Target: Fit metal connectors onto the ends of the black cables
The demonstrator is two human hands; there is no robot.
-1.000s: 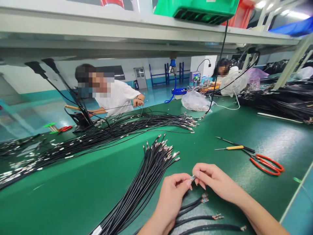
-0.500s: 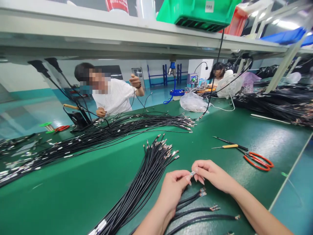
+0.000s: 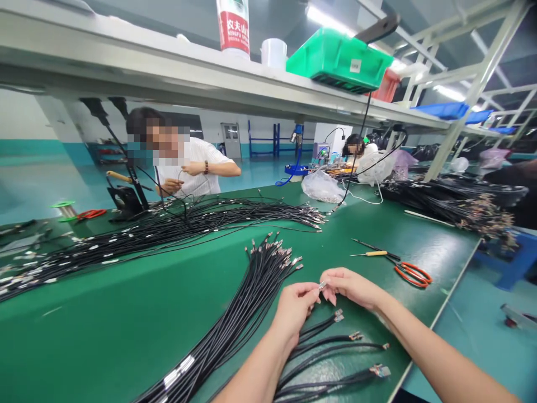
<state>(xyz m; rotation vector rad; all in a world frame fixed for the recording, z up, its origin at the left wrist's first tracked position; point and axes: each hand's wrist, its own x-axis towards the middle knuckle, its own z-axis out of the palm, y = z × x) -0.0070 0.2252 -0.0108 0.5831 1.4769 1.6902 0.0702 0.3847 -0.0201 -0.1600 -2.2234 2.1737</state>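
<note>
My left hand (image 3: 296,310) and my right hand (image 3: 350,288) meet over the green bench mat (image 3: 126,330), their fingertips pinching a small metal terminal (image 3: 322,285). Whatever it joins is hidden by my fingers. Just left of my left hand lies a thick bundle of black cables (image 3: 251,305) with crimped metal ends fanned toward my hands. Below my wrists, several loose black cables (image 3: 331,358) lie apart from the bundle, their metal ends pointing right.
Orange-handled scissors (image 3: 413,275) and a yellow-handled tool (image 3: 375,253) lie to the right. A long cable bundle (image 3: 168,235) crosses the bench behind. A person in a striped shirt (image 3: 184,168) handles cable opposite. The bench's right edge (image 3: 453,285) drops to the floor. A shelf (image 3: 168,78) runs overhead.
My view has tilted up and shifted, showing more of the shelf and floor. My hands still pinch the terminal. The opposite person's raised hand has come down to chest height.
</note>
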